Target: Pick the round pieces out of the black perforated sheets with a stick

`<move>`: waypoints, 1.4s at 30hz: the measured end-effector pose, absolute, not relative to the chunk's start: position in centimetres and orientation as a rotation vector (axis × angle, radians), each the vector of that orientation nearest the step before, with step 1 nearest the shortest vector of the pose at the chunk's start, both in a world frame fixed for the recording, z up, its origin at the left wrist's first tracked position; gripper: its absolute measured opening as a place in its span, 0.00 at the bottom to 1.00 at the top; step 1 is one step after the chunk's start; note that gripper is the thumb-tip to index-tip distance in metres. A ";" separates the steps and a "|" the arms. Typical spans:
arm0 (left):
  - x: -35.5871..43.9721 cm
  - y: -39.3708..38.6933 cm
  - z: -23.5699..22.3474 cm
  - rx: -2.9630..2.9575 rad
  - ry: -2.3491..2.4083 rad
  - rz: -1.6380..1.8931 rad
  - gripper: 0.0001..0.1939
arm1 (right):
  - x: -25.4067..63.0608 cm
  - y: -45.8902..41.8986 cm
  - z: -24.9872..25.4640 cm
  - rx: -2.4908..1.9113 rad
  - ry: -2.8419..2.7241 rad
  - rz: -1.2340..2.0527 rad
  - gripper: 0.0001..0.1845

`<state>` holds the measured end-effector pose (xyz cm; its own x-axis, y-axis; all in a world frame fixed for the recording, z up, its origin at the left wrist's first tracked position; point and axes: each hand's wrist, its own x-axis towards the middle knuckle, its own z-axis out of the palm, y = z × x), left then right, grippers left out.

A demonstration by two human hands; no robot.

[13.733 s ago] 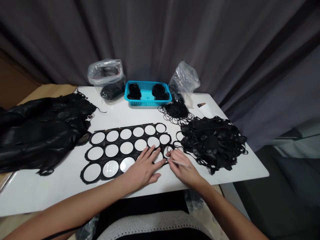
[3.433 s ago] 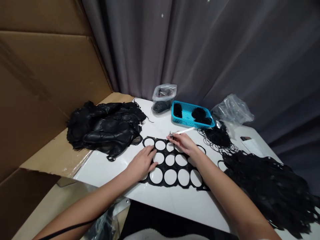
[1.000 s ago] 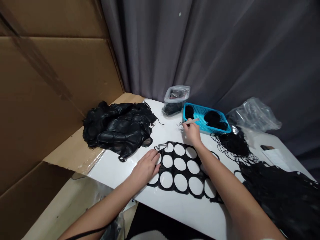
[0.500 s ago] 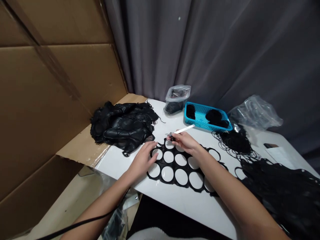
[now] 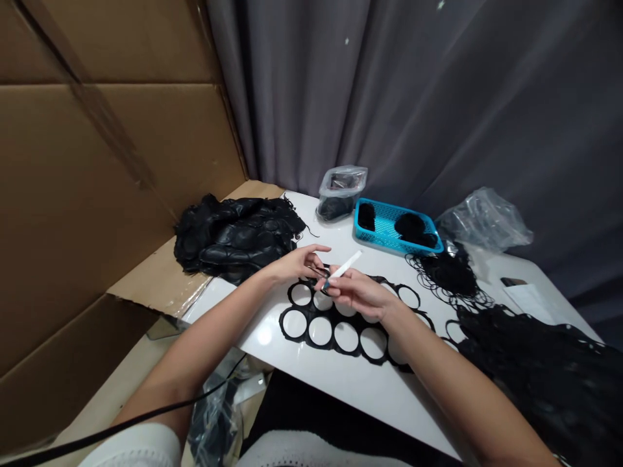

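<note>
My left hand [image 5: 296, 264] has lifted off the black perforated sheet [image 5: 307, 324] and reaches, fingers slightly parted, toward my right hand [image 5: 357, 292], which pinches a white stick [image 5: 346, 264] above the sheet, mid-surface [image 5: 311, 383].

Right hand [image 5: 357, 293]: you hold a white stick [image 5: 348, 264] in your fingers.
Left hand [image 5: 296, 264]: open, just beside your right hand.
Under your hands: a black sheet with round holes [image 5: 307, 327] on a white table [image 5: 341, 389].
Far side: a blue basket [image 5: 389, 245].
</note>
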<state>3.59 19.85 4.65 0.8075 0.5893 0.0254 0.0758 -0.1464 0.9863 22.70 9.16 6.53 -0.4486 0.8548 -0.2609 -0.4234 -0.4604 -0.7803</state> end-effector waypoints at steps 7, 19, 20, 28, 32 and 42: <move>-2.8 12.3 3.6 2.025 0.920 0.729 0.11 | 20.1 9.8 2.4 -1.077 -0.952 1.504 0.17; -2.8 4.7 0.0 2.769 0.917 0.652 0.16 | 17.8 7.1 1.1 -1.300 -1.780 1.050 0.06; -2.8 4.7 0.1 2.765 0.920 0.664 0.16 | 17.8 7.1 1.1 -1.298 -1.783 1.039 0.06; -2.7 4.6 -0.1 2.791 0.942 0.627 0.17 | 17.7 7.3 0.9 -1.268 -1.871 0.909 0.08; -2.6 4.7 -0.2 2.811 0.936 0.610 0.17 | 17.4 6.6 0.5 -1.221 -2.070 0.705 0.08; -2.9 5.1 0.1 2.790 0.939 0.636 0.16 | 23.7 14.1 1.8 -1.646 -1.661 0.209 0.09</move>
<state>-2.88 5.13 0.09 0.7177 0.6025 0.3493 0.5479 -0.7981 0.2508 23.69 14.13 1.80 0.1354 0.9070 0.3987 0.7802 0.1505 -0.6072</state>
